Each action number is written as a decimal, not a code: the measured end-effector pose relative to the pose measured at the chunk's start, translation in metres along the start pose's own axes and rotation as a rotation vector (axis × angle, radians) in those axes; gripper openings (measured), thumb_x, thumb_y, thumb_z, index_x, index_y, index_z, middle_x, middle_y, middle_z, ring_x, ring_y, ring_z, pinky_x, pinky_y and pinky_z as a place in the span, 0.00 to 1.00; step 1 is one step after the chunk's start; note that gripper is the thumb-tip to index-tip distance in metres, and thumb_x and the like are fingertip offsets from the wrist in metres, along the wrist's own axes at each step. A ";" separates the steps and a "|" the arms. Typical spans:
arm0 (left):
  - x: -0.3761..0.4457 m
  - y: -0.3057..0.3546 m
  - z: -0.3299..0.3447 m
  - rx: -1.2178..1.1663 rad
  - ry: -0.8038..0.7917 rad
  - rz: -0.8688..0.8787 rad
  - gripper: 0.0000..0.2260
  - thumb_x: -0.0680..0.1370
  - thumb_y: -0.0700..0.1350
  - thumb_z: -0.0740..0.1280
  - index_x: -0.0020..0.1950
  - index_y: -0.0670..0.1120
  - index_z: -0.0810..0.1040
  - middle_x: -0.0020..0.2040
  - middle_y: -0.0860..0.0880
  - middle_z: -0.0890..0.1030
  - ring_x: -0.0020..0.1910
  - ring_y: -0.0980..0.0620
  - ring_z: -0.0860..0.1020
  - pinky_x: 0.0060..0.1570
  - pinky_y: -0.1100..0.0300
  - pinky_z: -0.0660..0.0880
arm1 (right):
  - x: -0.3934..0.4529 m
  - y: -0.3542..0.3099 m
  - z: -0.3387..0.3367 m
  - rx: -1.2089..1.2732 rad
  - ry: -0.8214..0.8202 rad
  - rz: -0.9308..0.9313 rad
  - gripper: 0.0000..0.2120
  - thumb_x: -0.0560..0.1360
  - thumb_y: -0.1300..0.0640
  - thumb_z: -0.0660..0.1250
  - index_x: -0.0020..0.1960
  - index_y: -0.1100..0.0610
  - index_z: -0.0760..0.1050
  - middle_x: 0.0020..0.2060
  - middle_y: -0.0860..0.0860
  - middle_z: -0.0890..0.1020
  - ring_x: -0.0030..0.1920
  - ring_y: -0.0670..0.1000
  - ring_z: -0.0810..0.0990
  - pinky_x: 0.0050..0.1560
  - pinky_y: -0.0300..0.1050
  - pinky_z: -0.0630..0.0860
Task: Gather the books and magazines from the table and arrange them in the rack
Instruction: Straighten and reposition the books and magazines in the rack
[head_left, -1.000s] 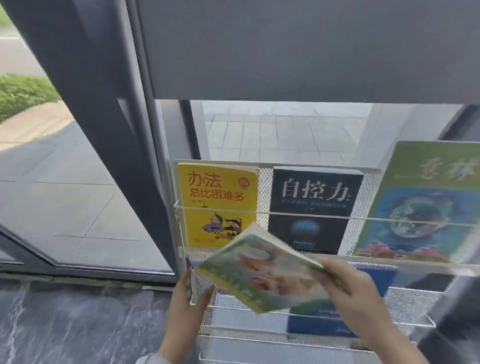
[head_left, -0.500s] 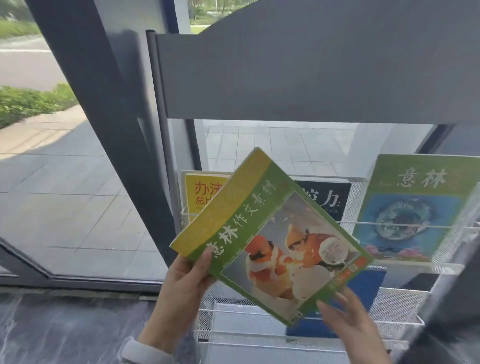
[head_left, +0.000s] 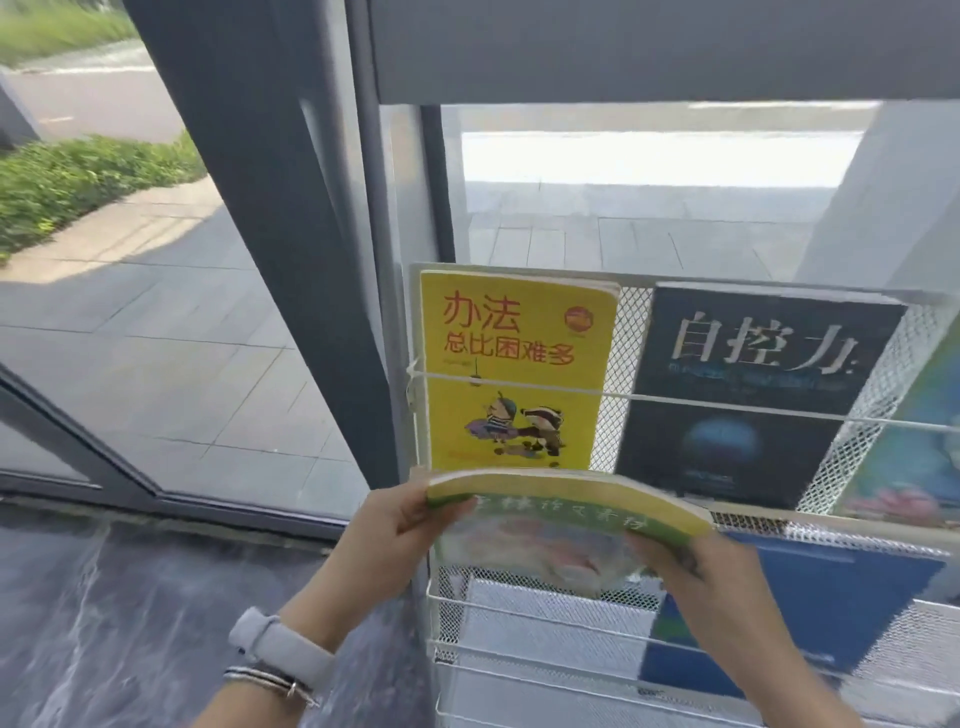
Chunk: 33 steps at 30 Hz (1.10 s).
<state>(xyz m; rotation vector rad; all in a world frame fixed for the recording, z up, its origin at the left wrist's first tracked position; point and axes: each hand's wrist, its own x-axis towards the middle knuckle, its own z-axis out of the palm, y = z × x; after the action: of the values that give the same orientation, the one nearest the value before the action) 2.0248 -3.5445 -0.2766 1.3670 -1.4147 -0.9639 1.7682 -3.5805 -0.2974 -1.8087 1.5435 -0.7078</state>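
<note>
Both hands hold one green magazine in front of the white rack. The left hand pinches its left corner, thumb on top. The right hand grips its right edge with fingers curled around it. The magazine sits just below the yellow book and the black book.

Yellow book in the rack's upper tier: red title "办法" above "总比困难多". Black book beside it: pale title "自控力"; its smaller subtitle is blurred. Green-and-yellow magazine below: white lettering too blurred to read.
</note>
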 end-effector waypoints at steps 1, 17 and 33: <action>0.002 -0.015 0.003 -0.007 -0.016 -0.019 0.07 0.73 0.48 0.68 0.49 0.53 0.82 0.48 0.58 0.84 0.49 0.60 0.80 0.51 0.68 0.73 | 0.003 0.011 0.011 -0.025 -0.001 -0.002 0.12 0.72 0.47 0.66 0.41 0.54 0.82 0.29 0.52 0.83 0.31 0.52 0.77 0.32 0.43 0.68; 0.001 -0.134 0.027 0.212 0.035 -0.106 0.10 0.72 0.42 0.68 0.45 0.58 0.78 0.42 0.67 0.82 0.43 0.65 0.80 0.44 0.72 0.73 | 0.017 0.101 0.092 -0.070 0.009 -0.099 0.03 0.71 0.59 0.69 0.39 0.56 0.79 0.24 0.42 0.74 0.27 0.48 0.71 0.32 0.35 0.68; -0.031 -0.107 0.142 0.520 0.173 0.219 0.19 0.72 0.52 0.62 0.62 0.53 0.66 0.57 0.68 0.66 0.53 0.62 0.67 0.56 0.62 0.72 | -0.037 0.136 0.027 -0.042 0.277 0.088 0.07 0.69 0.59 0.71 0.47 0.57 0.77 0.38 0.47 0.79 0.39 0.47 0.78 0.42 0.28 0.70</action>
<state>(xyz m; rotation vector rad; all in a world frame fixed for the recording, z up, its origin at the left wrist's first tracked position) 1.9173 -3.5305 -0.4209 1.5767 -1.7065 -0.3317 1.6958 -3.5532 -0.4186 -1.7154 1.8170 -0.9199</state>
